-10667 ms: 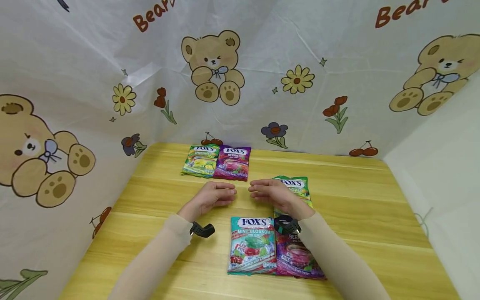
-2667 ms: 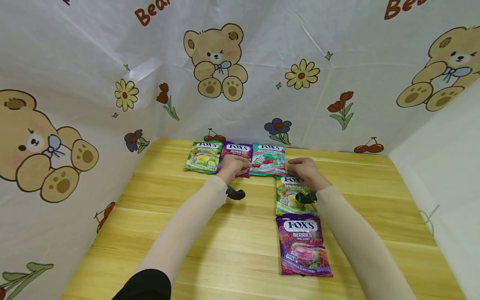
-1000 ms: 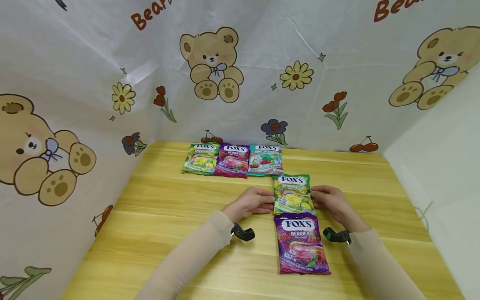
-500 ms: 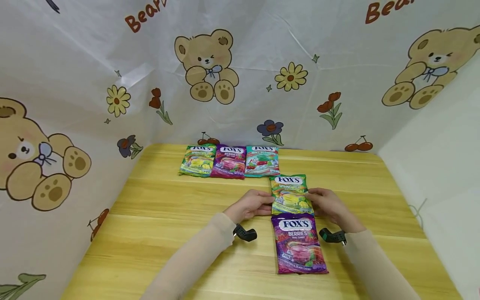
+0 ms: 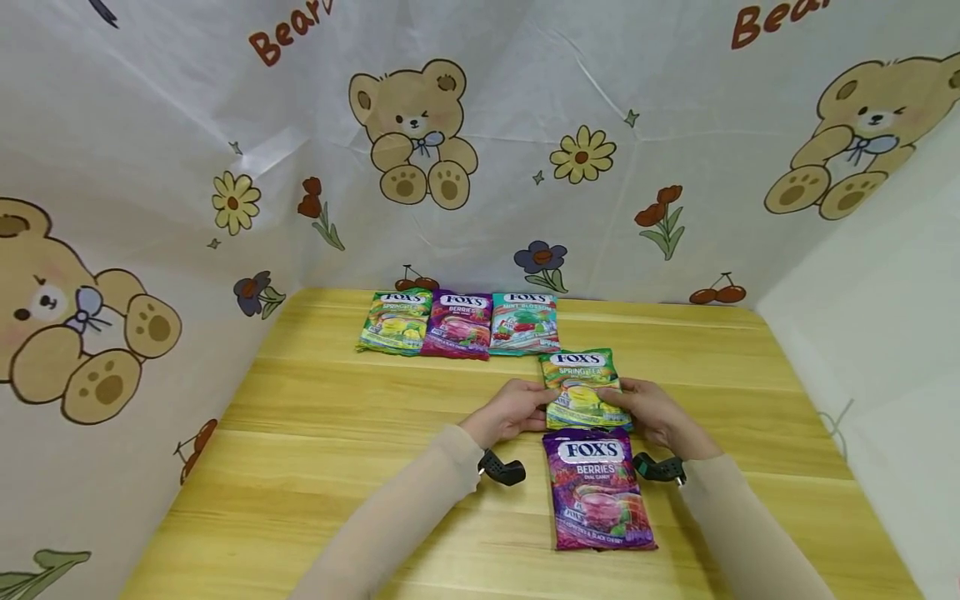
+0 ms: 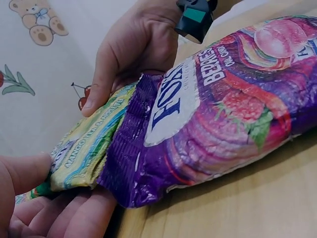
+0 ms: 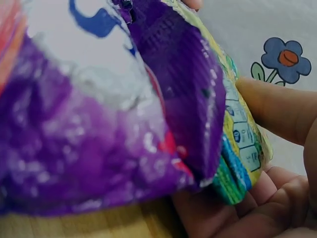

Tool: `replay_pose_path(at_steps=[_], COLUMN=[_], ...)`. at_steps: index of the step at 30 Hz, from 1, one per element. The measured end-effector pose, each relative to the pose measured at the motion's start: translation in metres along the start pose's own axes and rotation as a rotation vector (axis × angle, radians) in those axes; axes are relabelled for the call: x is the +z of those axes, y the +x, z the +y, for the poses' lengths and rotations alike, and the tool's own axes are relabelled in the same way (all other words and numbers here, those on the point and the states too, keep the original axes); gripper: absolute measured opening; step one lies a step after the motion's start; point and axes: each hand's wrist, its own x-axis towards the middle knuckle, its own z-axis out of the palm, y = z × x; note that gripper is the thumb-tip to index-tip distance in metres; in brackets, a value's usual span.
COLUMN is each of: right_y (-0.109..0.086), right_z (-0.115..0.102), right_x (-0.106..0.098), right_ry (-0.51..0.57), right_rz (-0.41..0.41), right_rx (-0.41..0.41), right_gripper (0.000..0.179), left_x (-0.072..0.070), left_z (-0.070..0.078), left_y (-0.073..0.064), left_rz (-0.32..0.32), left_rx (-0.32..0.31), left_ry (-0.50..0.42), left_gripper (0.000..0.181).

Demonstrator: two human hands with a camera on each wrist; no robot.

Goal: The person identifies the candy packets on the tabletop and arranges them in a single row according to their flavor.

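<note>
A green and yellow candy bag (image 5: 576, 372) marked Spring Tea lies right of the table's middle. My left hand (image 5: 508, 412) pinches its left edge, thumb on top and fingers under it, as the left wrist view shows. On the opposite edge, my right hand (image 5: 658, 413) pinches it the same way. A purple Berries candy bag (image 5: 600, 492) lies just nearer to me, between my forearms. Its crimped top end overlaps the green bag's lower edge in the left wrist view.
Along the back of the wooden table (image 5: 315, 450) lie a green candy bag (image 5: 396, 323), a purple one (image 5: 457, 325) and a teal Mint Blossom one (image 5: 525, 323), side by side. A white bear-print sheet (image 5: 510, 108) hangs behind them.
The teal bag has gone from the front to the back row. Since then both hands have come to the green bag's sides, and their thumbs have moved inward over its edges.
</note>
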Motion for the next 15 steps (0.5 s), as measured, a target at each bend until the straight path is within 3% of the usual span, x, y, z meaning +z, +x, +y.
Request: replay_pose_path(at_steps=[5, 8, 15], right_y=[0.0022, 0.0033, 0.0012], right_z=[0.0018, 0.0024, 0.0030], right_x=[0.0002, 0.0002, -0.0009], right_ry=[0.045, 0.058, -0.022], right_rz=[-0.030, -0.029, -0.004], right_rx=[0.000, 0.000, -0.027], right_gripper=[0.070, 0.069, 0.074], left_x=[0.0003, 0.0018, 0.0085], left_z=[0.0004, -0.0005, -0.0023], left_y=[-0.0003, -0.0009, -0.0024], left_rz=[-0.008, 0.021, 0.067], left_rx=[0.016, 0.024, 0.049], left_ry=[0.003, 0.015, 0.021], left_gripper=[0.058, 0.058, 0.047])
